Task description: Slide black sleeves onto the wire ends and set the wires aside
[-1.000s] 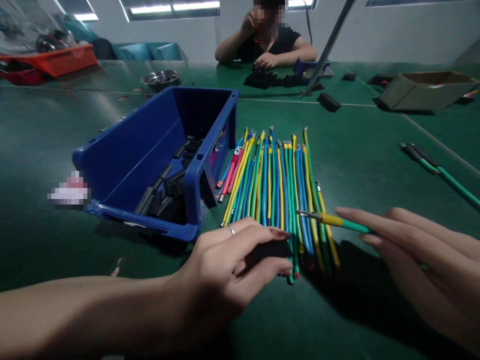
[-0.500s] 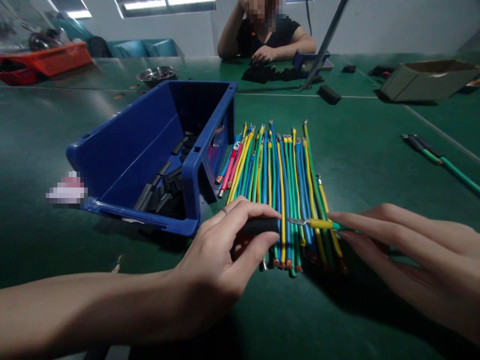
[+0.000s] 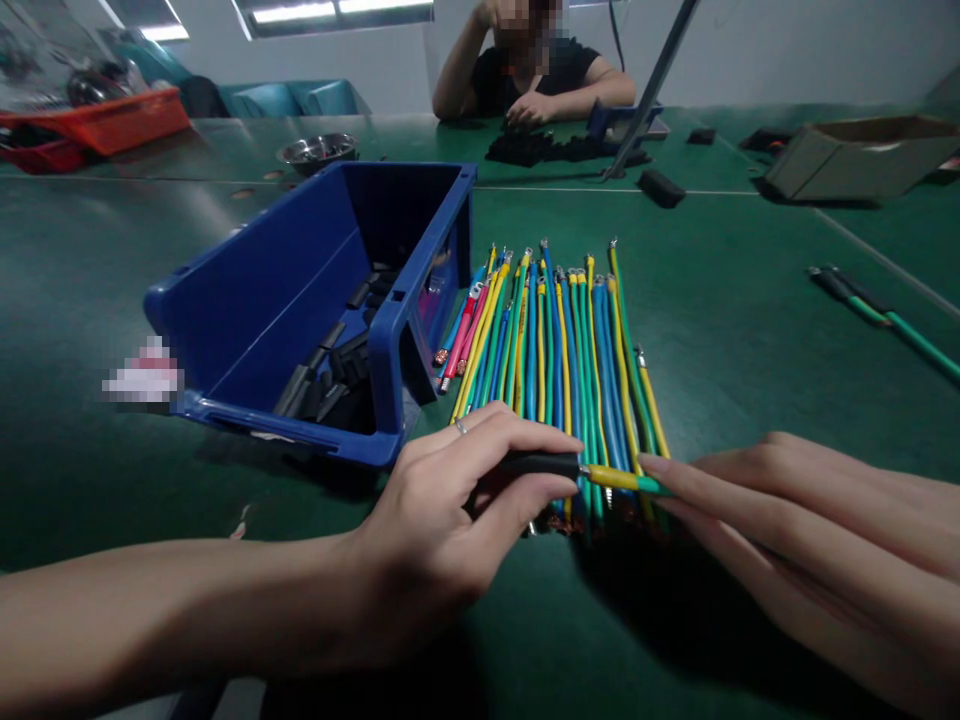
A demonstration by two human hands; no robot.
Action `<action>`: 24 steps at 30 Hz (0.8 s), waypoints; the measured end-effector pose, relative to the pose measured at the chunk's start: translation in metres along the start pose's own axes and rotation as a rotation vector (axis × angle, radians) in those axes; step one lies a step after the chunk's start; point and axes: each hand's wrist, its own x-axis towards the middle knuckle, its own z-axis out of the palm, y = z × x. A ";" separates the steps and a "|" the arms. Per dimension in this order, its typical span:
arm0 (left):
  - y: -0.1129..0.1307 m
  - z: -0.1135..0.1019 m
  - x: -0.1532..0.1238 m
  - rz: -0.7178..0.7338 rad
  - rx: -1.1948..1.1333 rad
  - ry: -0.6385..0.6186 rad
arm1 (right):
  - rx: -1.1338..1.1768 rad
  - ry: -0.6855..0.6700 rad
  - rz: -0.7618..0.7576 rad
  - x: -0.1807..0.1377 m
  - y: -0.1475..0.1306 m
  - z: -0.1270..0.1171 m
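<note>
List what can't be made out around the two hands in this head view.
1. Head view: the tip of the yellow-green wire is hidden inside the black sleeve pinched by the left hand.
2. The wire's other length is covered by the right hand.
3. The near ends of the wire bundle are behind both hands.
4. The patch beside the blue bin is blurred.

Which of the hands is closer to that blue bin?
Left. The left hand is just in front of the blue bin; the right hand lies past the wires.
</note>
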 end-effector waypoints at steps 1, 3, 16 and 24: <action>0.000 0.000 0.000 0.029 0.003 0.004 | 0.010 0.000 -0.006 0.000 -0.002 0.000; -0.001 0.000 0.000 0.093 0.003 0.018 | 0.022 -0.015 -0.019 0.000 -0.006 0.000; -0.004 -0.002 0.000 0.053 -0.003 -0.128 | 0.017 -0.073 0.046 0.002 -0.012 -0.007; -0.005 -0.003 0.004 0.089 -0.013 -0.133 | 0.004 -0.001 0.023 0.000 -0.013 0.002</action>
